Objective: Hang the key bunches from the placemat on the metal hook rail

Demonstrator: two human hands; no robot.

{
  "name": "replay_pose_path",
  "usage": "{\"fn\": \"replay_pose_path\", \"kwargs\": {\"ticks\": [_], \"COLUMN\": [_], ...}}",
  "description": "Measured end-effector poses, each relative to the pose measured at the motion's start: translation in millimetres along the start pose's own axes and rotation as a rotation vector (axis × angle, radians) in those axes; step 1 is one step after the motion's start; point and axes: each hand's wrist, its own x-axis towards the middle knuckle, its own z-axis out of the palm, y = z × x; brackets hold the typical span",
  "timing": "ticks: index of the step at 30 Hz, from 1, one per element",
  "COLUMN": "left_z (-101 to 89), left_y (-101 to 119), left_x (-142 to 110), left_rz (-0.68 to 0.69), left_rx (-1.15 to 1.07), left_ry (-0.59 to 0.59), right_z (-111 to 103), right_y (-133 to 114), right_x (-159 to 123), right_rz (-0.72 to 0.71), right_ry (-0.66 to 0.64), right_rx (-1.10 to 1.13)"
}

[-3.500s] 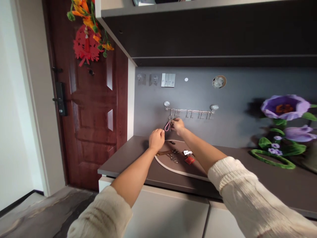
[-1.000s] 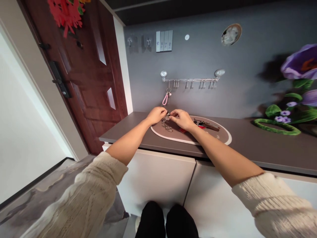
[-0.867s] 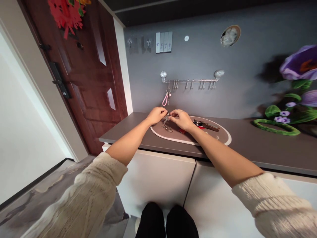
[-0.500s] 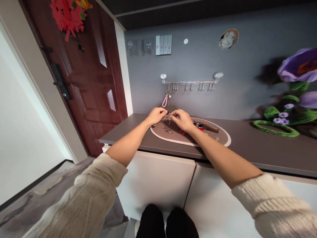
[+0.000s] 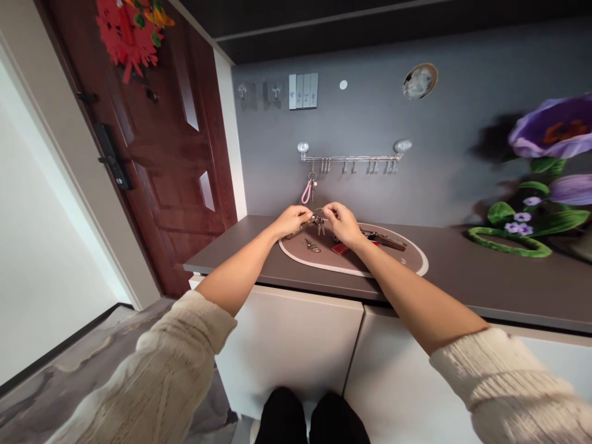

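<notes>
Over the brown oval mat (image 5: 319, 264) a bunch of keys (image 5: 320, 223) hangs on a ring between my two hands. My left hand (image 5: 294, 219) pinches it from the left, and my right hand (image 5: 341, 221) pinches the ring from the right. Just behind, a pink strap keyring (image 5: 306, 192) with a key hangs from the left end of the clear hook rail (image 5: 354, 158). Below my hands, loose small keys (image 5: 312, 246) lie on the mat. Beside my right hand are a red tag (image 5: 340, 249) and a brown strap with dark keys (image 5: 391, 241), partly hidden.
The mat lies on a dark grey counter (image 5: 444, 265) above white cabinet doors (image 5: 287, 333). A purple flower ornament (image 5: 522, 240) stands at the right. A dark shelf (image 5: 351, 28) overhangs the wall. At the left is a red-brown door (image 5: 171, 160).
Earlier my right hand was at the pink keyring on the rail; that now hangs free. Both hands came down over the mat, and the bunch of keys now shows more openly as my hands moved slightly apart.
</notes>
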Motion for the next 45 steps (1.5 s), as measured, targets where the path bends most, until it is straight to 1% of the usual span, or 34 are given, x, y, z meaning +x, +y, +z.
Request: {"fn": "replay_pose_path", "kwargs": {"ticks": [4, 8, 15, 21, 25, 29, 32, 42, 45], "left_z": [0.3, 1.0, 1.5, 4.4, 5.6, 4.3, 4.0, 10.3, 11.0], "left_y": [1, 2, 3, 1, 0, 3, 6, 3, 2], "left_x": [-1, -2, -2, -2, -1, -1, -1, 2, 3], "left_rz": [0.036, 0.041, 0.040, 0.014, 0.018, 0.062, 0.066, 0.077, 0.069], "left_rx": [-0.038, -0.089, -0.188, -0.277, -0.314, -0.315, -0.327, -0.314, -0.319], "left_ry": [-0.054, -0.086, -0.062, -0.073, -0.039, 0.044, 0.075, 0.126, 0.179], "right_z": [1, 2, 1, 0, 1, 1, 0, 0, 1], "right_y": [3, 7, 4, 1, 3, 0, -5, -4, -5], "right_x": [0, 1, 0, -2, -2, -2, -4, -4, -1], "right_rz": [0.018, 0.024, 0.055, 0.074, 0.099, 0.171, 0.220, 0.227, 0.245], "right_ry": [0.001, 0.003, -0.002, -0.044, -0.044, -0.062, -0.071, -0.023, 0.001], "right_rx": [0.118, 0.167, 0.151, 0.144, 0.247, 0.362, 0.425, 0.447, 0.513]}}
